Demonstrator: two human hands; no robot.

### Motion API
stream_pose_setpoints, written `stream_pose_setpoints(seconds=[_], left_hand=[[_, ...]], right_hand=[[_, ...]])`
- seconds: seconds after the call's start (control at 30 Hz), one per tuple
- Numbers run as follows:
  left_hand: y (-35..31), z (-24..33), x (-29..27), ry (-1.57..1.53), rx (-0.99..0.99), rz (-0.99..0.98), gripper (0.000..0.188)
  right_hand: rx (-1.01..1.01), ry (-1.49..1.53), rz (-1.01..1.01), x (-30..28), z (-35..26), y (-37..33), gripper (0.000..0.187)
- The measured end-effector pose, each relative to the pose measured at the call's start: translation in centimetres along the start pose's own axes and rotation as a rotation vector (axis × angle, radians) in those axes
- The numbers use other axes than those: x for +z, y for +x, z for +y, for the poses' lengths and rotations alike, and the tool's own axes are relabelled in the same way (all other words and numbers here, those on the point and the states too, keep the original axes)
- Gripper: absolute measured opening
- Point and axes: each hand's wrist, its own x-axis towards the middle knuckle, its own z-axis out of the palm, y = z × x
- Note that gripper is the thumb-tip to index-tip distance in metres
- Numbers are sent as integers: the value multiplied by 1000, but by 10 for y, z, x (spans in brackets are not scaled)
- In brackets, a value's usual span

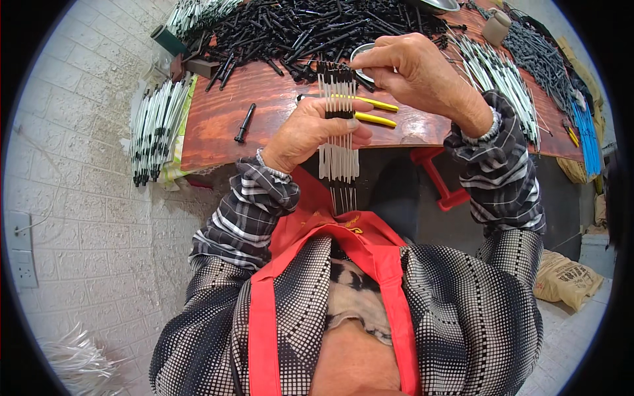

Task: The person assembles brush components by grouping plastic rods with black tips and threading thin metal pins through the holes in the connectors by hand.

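A fan of thin white tubes [337, 142] with black tips is held upright in the left hand [310, 132], just above the near edge of the table [218, 125]. The left fingers are closed around the row at its middle, the thumb [343, 123] pressed across the front, so the tubes are clamped side by side. Their long axis runs almost straight up and down in the head view, black ends uppermost, lower ends hanging toward the red apron [317, 231].

The right hand [422, 76] is placed above and to the right of the row, its fingertips [363, 63] pinched together just at the top black tips; whether a single piece is gripped between them cannot be told. The right hand is thus the nearer one to the upper ends, and the tips lie down and to the left of it.

Yellow-handled pliers [373, 112] are seen on the table right behind the row. A heap of black parts [317, 26] is spread farther back, one loose black piece [244, 123] lies to the left, and bundles of finished white tubes [155, 129] are stacked off the table's left end.
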Motion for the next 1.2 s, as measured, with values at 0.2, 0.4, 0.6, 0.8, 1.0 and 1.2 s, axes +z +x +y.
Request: stream_pose_setpoints(seconds=[0.2, 0.4, 0.6, 0.8, 1.0, 1.2], left_hand=[[-2, 2, 2, 5, 5, 12, 34], [-3, 2, 2, 30, -6, 9, 36], [-3, 1, 0, 18, -4, 2, 36], [-3, 5, 4, 30, -3, 8, 36], [-3, 6, 3, 32, -18, 5, 36], [-3, 8, 4, 40, -18, -9, 35]], right_hand=[[0, -19, -37, -5, 0, 3, 21], [99, 190, 42, 4, -1, 4, 15], [165, 184, 40, 3, -11, 4, 16], [261, 157, 7, 3, -16, 4, 18], [224, 109, -6, 5, -16, 6, 41], [155, 95, 95, 13, -15, 10, 57]])
